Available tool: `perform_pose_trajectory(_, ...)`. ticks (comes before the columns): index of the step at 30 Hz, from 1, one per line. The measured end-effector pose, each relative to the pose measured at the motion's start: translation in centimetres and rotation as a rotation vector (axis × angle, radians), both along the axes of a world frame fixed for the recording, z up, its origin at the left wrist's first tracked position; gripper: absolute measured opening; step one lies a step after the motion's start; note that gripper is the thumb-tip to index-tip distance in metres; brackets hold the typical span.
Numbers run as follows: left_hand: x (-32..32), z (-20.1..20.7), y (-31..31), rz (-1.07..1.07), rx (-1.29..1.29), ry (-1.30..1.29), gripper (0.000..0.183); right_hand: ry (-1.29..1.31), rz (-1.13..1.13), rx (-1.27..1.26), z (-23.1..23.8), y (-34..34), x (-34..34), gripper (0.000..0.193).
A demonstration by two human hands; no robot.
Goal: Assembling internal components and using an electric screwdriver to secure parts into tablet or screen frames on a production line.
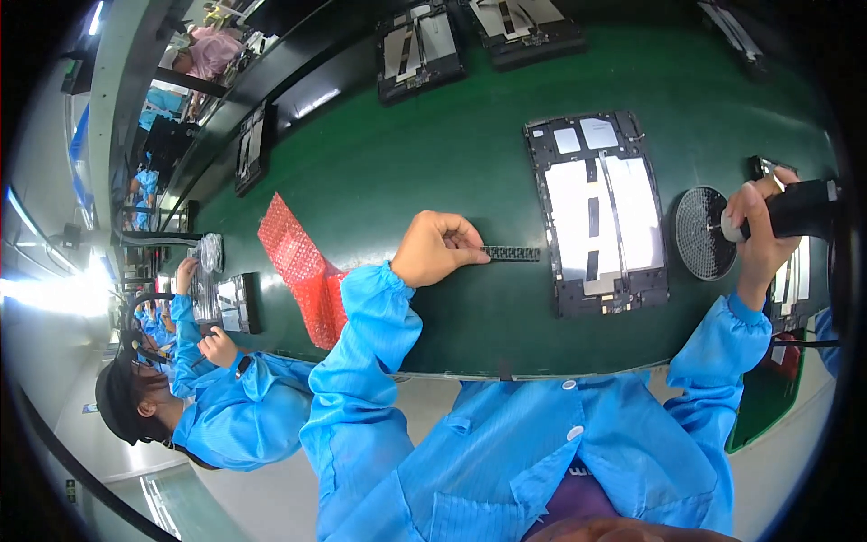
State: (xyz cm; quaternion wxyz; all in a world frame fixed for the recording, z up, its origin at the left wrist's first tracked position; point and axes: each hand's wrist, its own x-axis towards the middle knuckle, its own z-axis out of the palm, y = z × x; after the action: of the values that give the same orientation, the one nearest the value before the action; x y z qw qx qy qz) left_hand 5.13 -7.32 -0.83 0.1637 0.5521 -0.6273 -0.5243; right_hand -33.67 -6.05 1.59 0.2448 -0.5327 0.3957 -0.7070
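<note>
My left hand (438, 248) is closed in a pinch on one end of a small dark strip (513, 254) with a row of pale marks along it. The strip's free end points at an opened tablet (607, 212), a black-framed one with white panels and dark ribbon cables, lying just to the right. At the far right, my right hand (761, 221) has its fingers curled around a black cylindrical object (799, 210) with a pale round end; its exact kind cannot be made out. Beside that hand sits a round grey dish (703, 235) with a dotted surface.
Red bubble wrap (302, 271) lies left of my left forearm on the green bench (452, 163). More opened tablets (420, 50) stand along the far edge, with another (791, 280) under my right hand. A co-worker in blue (239, 402) works at the left.
</note>
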Motion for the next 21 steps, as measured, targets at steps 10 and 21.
perform_pose_trajectory(10, -2.5, 1.3, 0.7, 0.031, -0.41, -0.427, 0.009, 0.044, -0.013, -0.005, 0.3, -0.6, 0.0, 0.036)
perform_pose_trajectory(21, -4.4, 0.6, -0.8, 0.163, -0.053, 0.307, 0.014, 0.006, 0.104, 0.03, 1.6, -1.2, 4.2, 0.04)
